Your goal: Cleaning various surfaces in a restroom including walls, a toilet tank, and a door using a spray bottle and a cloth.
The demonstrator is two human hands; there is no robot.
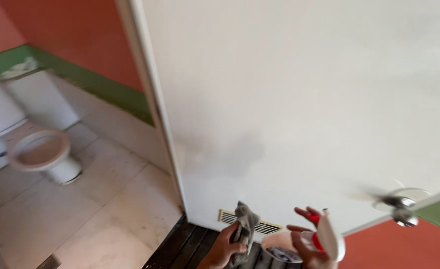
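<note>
My left hand (228, 245) is closed around a crumpled grey cloth (245, 223) at the bottom of the view. Beside it my right hand (311, 244) grips a white spray bottle (299, 244) with a red trigger, held in front of an open white door (304, 99). Both hands sit low, close to the door's bottom edge and its small vent grille (252, 222). The door has a faint grey smudge in its lower middle.
A metal door handle (399, 204) sticks out at the door's right edge. Through the doorway on the left is a white toilet (43, 152) on a pale tiled floor (105, 209). Dark wooden boards (185, 246) lie under the door. Walls are orange with a green band.
</note>
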